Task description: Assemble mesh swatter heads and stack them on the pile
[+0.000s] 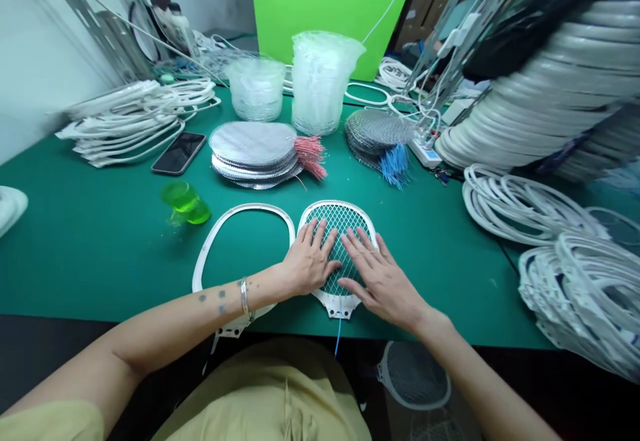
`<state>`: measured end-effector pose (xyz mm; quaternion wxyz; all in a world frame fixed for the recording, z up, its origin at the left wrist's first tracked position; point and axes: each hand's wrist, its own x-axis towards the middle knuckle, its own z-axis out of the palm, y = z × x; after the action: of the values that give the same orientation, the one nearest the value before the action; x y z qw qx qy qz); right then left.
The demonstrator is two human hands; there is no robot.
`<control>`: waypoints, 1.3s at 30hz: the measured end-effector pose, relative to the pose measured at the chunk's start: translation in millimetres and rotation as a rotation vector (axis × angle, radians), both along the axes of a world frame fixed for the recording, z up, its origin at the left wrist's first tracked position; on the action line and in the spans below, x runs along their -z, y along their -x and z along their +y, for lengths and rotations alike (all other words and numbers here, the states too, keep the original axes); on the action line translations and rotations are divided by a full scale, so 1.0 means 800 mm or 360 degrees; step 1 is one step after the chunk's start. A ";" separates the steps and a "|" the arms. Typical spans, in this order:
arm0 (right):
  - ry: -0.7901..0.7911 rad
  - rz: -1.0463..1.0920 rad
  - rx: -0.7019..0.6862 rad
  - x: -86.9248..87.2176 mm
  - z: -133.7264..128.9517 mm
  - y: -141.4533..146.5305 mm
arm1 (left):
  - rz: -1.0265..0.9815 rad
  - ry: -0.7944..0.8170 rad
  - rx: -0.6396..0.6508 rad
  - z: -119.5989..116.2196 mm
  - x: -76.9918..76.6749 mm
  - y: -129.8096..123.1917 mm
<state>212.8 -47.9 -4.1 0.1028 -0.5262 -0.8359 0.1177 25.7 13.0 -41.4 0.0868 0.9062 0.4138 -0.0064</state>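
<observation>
A white oval racket frame with metal mesh (336, 218) lies flat on the green table before me, a blue wire (339, 338) trailing from its lower tab over the table edge. My left hand (310, 259) rests flat on the mesh's left side, fingers spread. On the right side of the same mesh and rim lies my right hand (377, 278), also flat with fingers apart. Neither hand grips anything. Beside it on the left is a white frame without mesh (203, 254), partly hidden under my left forearm.
Silver mesh discs with red wires (255, 144) and dark mesh discs with blue wires (377, 131) lie farther back. A phone (179, 153) and a green cup (186, 202) are at left. Clear ring stacks (323, 84) stand behind. White frame piles (530, 204) line the right.
</observation>
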 end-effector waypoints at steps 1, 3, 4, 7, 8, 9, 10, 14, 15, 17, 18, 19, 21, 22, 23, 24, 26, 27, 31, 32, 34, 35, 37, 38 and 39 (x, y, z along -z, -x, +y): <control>0.0070 -0.0114 -0.0186 0.009 0.012 0.001 | 0.0002 0.0012 0.0001 0.001 -0.003 0.001; 0.0243 -0.0271 -0.0328 0.026 0.026 -0.001 | -0.0033 0.0034 0.0001 0.000 -0.015 0.008; 0.0313 -0.0310 -0.0332 0.032 0.029 -0.003 | -0.0085 0.0027 0.0019 -0.004 -0.022 0.013; 0.0422 -0.0305 -0.0351 0.039 0.030 -0.010 | -0.0365 -0.0025 0.0359 -0.034 -0.042 0.032; 0.0433 -0.0283 -0.0367 0.039 0.029 -0.011 | -0.0465 -0.0032 0.0536 -0.049 -0.045 0.038; 0.0441 -0.0263 -0.0377 0.037 0.028 -0.012 | -0.0556 -0.0028 0.0686 -0.064 -0.044 0.043; 0.0449 -0.0247 -0.0375 0.035 0.028 -0.012 | -0.0645 -0.0036 0.0791 -0.080 -0.040 0.046; 0.0545 -0.0208 -0.0353 0.025 0.033 -0.014 | -0.0994 -0.0131 0.0823 -0.118 -0.011 0.051; 0.0589 -0.0200 -0.0382 0.023 0.035 -0.015 | -0.1047 -0.0137 0.0794 -0.121 -0.005 0.051; 0.0653 -0.0192 -0.0443 0.019 0.037 -0.017 | -0.1097 -0.0135 0.0739 -0.121 0.001 0.053; 0.0666 -0.0192 -0.0460 0.018 0.038 -0.018 | -0.1101 -0.0136 0.0729 -0.121 0.002 0.053; 0.0666 -0.0193 -0.0462 0.017 0.038 -0.019 | -0.1099 -0.0144 0.0728 -0.119 0.002 0.053; 0.0644 -0.0197 -0.0432 0.016 0.037 -0.019 | -0.1076 -0.0180 0.0751 -0.118 0.000 0.052; 0.0637 -0.0199 -0.0416 0.016 0.037 -0.018 | -0.1066 -0.0206 0.0767 -0.119 0.000 0.051; 0.0637 -0.0204 -0.0407 0.017 0.036 -0.017 | -0.1061 -0.0238 0.0783 -0.120 -0.001 0.049; 0.0637 -0.0210 -0.0398 0.017 0.036 -0.016 | -0.1059 -0.0275 0.0797 -0.121 -0.002 0.047; 0.0643 -0.0222 -0.0396 0.018 0.035 -0.013 | -0.1048 -0.0350 0.0809 -0.124 -0.002 0.043; 0.0641 -0.0227 -0.0396 0.019 0.034 -0.012 | -0.1038 -0.0390 0.0802 -0.125 -0.003 0.041; 0.0617 -0.0248 -0.0383 0.022 0.033 -0.010 | -0.1040 -0.0487 0.0768 -0.124 -0.005 0.037; 0.0606 -0.0249 -0.0378 0.023 0.033 -0.010 | -0.1054 -0.0490 0.0782 -0.123 -0.006 0.036; 0.0574 -0.0242 -0.0378 0.026 0.032 -0.010 | -0.1072 -0.0441 0.0808 -0.122 -0.008 0.033; 0.0554 -0.0239 -0.0376 0.027 0.031 -0.010 | -0.1068 -0.0377 0.0763 -0.122 -0.009 0.031; 0.0528 -0.0244 -0.0367 0.029 0.030 -0.009 | -0.1058 -0.0217 0.0553 -0.126 -0.007 0.025; 0.0521 -0.0249 -0.0357 0.029 0.029 -0.009 | -0.1071 -0.0164 0.0436 -0.130 -0.005 0.022; 0.0523 -0.0256 -0.0348 0.029 0.029 -0.008 | -0.1097 -0.0152 0.0358 -0.134 -0.001 0.020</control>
<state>219.4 -24.7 -27.4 -0.0648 -0.4498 -0.8630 0.2207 9.8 -94.4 -40.5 0.1777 0.8980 0.2578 0.3092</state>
